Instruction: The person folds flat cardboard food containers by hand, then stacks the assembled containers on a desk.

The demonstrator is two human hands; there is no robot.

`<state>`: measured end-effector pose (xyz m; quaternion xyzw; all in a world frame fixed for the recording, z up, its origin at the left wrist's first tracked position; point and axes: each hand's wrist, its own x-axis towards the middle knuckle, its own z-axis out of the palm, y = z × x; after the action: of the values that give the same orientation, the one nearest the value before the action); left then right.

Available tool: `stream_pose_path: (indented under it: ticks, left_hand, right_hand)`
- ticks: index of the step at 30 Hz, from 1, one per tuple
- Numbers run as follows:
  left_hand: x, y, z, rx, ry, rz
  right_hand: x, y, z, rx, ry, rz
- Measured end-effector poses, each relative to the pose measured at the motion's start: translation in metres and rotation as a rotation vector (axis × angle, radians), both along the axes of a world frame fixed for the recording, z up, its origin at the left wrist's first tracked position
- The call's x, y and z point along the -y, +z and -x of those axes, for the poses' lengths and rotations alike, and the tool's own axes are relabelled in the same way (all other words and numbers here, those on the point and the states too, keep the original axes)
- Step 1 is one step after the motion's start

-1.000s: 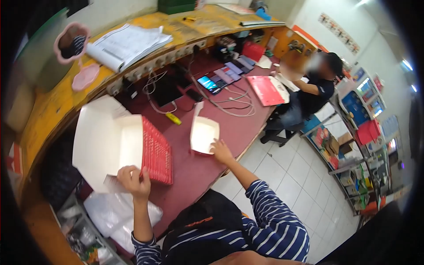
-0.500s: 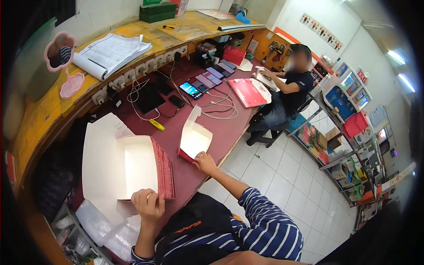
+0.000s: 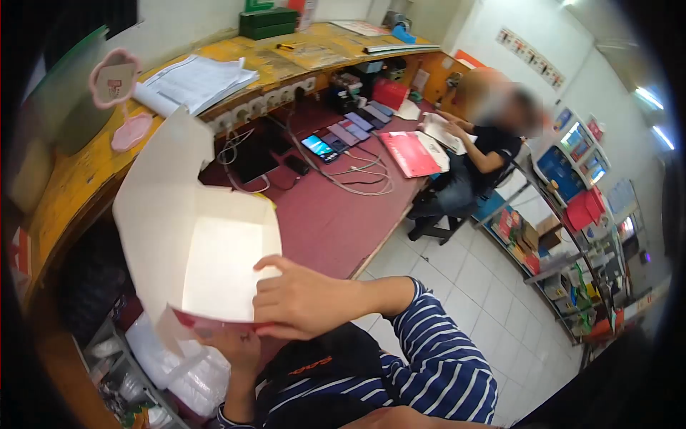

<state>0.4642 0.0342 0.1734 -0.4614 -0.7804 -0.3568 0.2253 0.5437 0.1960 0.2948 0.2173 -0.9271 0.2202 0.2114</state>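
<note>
An unfolded paperboard box point(image 3: 232, 261), white inside and red outside, stands at the left front of the table with its tall lid flap raised. My right hand point(image 3: 304, 297) is closed around its right wall, the index finger reaching over the rim. Below its near red corner is my left hand point(image 3: 239, 350), gripping that edge with the fingertips partly hidden. Whether more boxes sit beneath this one cannot be made out.
Several phones point(image 3: 350, 132) lie in a row on the maroon table point(image 3: 318, 222), beside white cables point(image 3: 368, 175). A red folded box point(image 3: 411, 154) lies near a seated person point(image 3: 493, 139). Plastic-wrapped bags point(image 3: 175, 365) are at the lower left. A pink mirror point(image 3: 114, 86) stands on the yellow shelf.
My right hand has moved left from the table's right edge, and the small box there is gone from that spot. My left hand has shifted slightly lower, under the box's near corner.
</note>
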Motion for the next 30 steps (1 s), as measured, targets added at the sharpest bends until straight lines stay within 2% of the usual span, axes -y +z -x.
stream_pose_path:
  ticks: [1, 4, 6, 9, 19, 22, 24, 28, 29, 30]
  left_hand:
    - [-0.022, 0.0, -0.015, 0.515, -0.086, -0.541]
    - [-0.003, -0.026, -0.003, 0.413, -0.039, -0.382]
    - [0.008, -0.01, -0.004, -0.126, 0.139, -0.042]
    - [0.006, -0.003, -0.01, -0.094, 0.188, -0.017]
    - [0.012, 0.005, -0.001, -0.053, 0.111, -0.033]
    - [0.006, 0.006, 0.001, 0.016, 0.045, -0.008]
    - [0.014, 0.008, 0.005, 0.025, 0.105, 0.02]
    - [0.003, 0.009, -0.002, -0.012, 0.068, -0.013]
    - [0.001, 0.005, -0.002, -0.043, 0.059, -0.008]
    - [0.004, 0.001, -0.003, -0.075, 0.062, 0.007]
  right_hand:
    - [0.007, 0.0, 0.005, 0.017, 0.131, 0.004]
    - [0.017, -0.007, 0.024, 0.13, 0.191, -0.026]
    - [0.018, -0.016, 0.036, 0.11, 0.207, -0.044]
    - [0.014, -0.03, 0.05, 0.161, 0.013, -0.276]
    - [0.022, -0.041, 0.053, 0.141, -0.119, -0.439]
    - [0.019, -0.047, 0.05, 0.125, -0.115, -0.49]
    - [0.028, -0.045, 0.057, 0.224, -0.1, -0.584]
    - [0.022, -0.023, 0.076, 0.477, 0.106, -0.57]
    - [0.028, -0.021, 0.08, 0.49, 0.032, -0.453]
    - [0.035, -0.025, 0.085, 0.486, 0.04, -0.451]
